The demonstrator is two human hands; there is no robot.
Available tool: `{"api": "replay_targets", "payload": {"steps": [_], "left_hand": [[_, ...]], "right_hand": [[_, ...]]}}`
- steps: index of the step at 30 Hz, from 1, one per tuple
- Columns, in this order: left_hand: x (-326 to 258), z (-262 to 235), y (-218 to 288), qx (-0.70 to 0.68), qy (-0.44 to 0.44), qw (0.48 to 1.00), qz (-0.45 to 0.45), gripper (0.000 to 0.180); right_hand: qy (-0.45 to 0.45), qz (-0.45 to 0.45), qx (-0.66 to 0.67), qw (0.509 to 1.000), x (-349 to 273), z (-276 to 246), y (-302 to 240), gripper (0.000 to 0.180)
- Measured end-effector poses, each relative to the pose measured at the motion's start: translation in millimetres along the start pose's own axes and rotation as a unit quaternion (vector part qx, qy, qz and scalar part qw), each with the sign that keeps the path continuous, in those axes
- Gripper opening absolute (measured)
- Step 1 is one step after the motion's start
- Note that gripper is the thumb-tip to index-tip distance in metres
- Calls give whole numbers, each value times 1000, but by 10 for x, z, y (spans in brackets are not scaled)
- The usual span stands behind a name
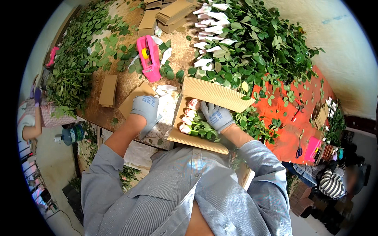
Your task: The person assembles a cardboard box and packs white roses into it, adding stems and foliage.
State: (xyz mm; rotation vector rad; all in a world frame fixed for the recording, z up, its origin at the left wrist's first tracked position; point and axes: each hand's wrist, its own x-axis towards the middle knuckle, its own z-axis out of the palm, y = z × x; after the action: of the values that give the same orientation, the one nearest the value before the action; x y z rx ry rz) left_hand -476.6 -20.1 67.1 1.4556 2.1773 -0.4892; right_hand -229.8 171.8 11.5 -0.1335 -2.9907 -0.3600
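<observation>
A folded sheet of corrugated cardboard (214,91) lies open in front of me with several pale pink roses (188,120) inside, their heads to the left and leafy stems to the right. My right hand (217,117), in a grey glove, rests over the stems just right of the blooms, fingers apart and pointing at the raised far flap. My left hand (145,109), gloved too, is closed over the near right part of a small brown cardboard piece (132,97) on the table; its fingertips are hidden.
A pink tape dispenser (149,59) lies beyond my left hand. Cardboard stacks (173,13) stand farther back. White-wrapped flowers with dense leaves (260,43) fill the far right, and loose greenery (75,67) the left. Scissors (299,147) lie on the red surface (281,126). People sit at both sides.
</observation>
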Motion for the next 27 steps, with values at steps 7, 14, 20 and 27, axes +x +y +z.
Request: {"api": "replay_targets", "payload": {"steps": [7,14,20,27], "left_hand": [[62,130,526,-326,156,931,48,38],[268,-38,964,-503,159,849,31,42],[567,392,1030,-431,197,880,18,44],[688,614,1073,-452,195,870,-1,33]], "right_hand": [[-101,13,16,995,116,-216,-151,35],[-84,22,40,995,290,-245,-173,29],[-21,61,68,996,262,-157,-193,23],[-28,28,68,997,212,-81,-167,29]]}}
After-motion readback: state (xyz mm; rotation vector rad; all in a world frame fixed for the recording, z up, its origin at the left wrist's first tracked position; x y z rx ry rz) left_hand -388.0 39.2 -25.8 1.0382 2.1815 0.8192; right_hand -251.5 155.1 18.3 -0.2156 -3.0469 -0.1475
